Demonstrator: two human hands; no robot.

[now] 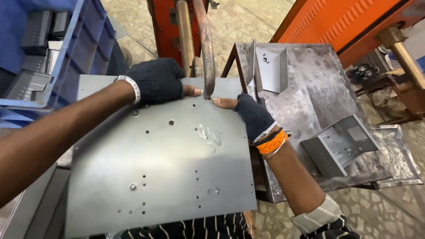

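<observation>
Far left: blue plastic crate (84, 42) loaded with grey folded metal parts (33, 57), raised above the floor beside the work.

Next, left hand (155, 82) in a dark fingerless glove, white band at the wrist, clamped on the far edge of a large grey metal sheet (159, 163), thumb pressed flat on its top face. Sheet drilled with scattered small holes, tilted slightly, near edge close to a striped garment at the bottom of the view.

Just above the sheet's far edge, between both hands: two rusty copper-coloured welding arms (204, 44), the curved tip of the front one touching the sheet close to the fingertips. Orange machine body (164, 22) behind them.

Right hand (252, 115), same kind of glove, orange thread and bangle at the wrist, gripping the sheet's right far corner, bare fingertips on its top face.

Further right: steel bench (310, 88), scuffed and stained. Upright bent plate (268, 68) with a small square cutout near its far end. Grey channel-shaped bracket (338, 146) lying at its near right part, well apart from the hands.

Far right: orange machine housing (345, 22), brass-coloured bar (405, 53).
</observation>
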